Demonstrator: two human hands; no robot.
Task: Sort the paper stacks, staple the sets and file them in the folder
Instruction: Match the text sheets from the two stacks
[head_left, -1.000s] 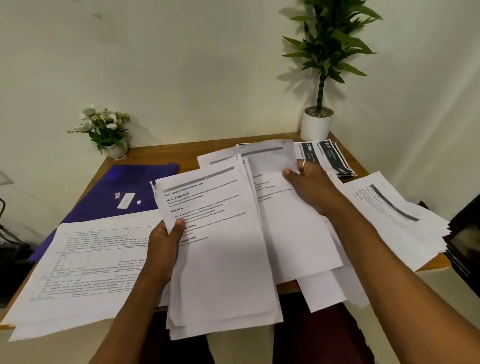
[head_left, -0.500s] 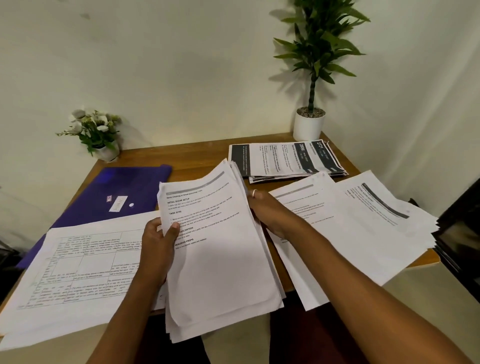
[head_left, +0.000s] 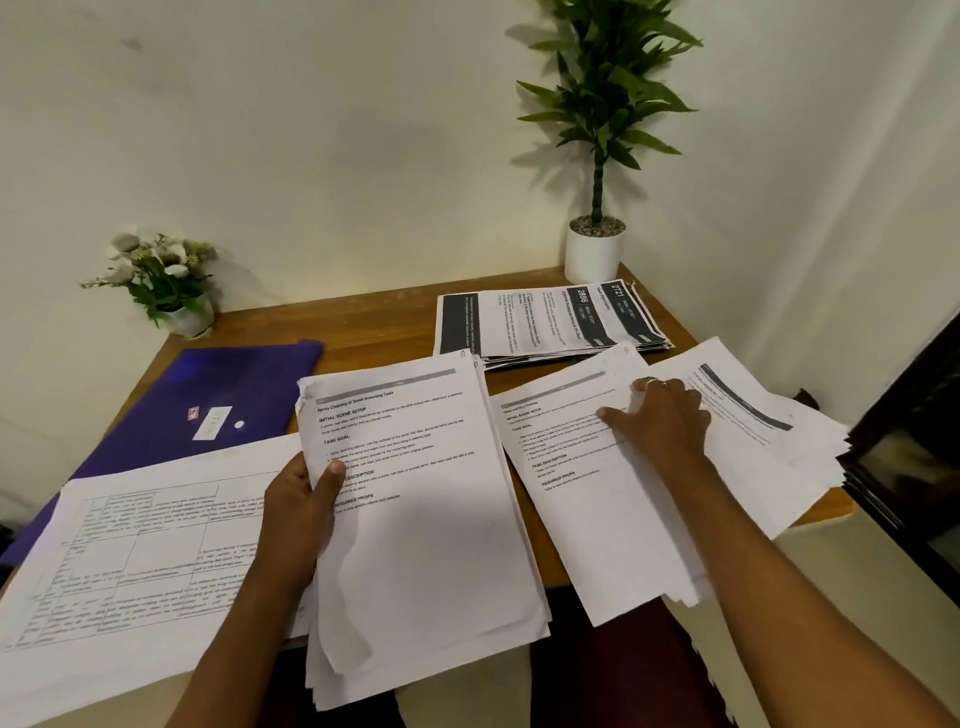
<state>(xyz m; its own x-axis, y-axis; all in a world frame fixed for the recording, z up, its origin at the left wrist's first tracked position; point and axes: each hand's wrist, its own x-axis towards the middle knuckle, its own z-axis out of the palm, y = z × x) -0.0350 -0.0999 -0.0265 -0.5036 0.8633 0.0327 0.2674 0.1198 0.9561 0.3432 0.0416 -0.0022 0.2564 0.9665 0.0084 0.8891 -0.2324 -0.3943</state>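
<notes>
9 o'clock edge of printed stack (head_left: 426, 519) is gripped by left hand (head_left: 298, 514). At 3 o'clock, right hand (head_left: 662, 423) is laid flat, released, on loose pages (head_left: 571, 493).

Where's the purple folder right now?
In the head view, the purple folder lies flat on the left of the table, just in front of the small flower pot, its near end under the landscape sheets.

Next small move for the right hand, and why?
Probably lift the right hand off the right pile and peel the next sheet from the held stack: the left hand grips it, many sheets thick.
</notes>
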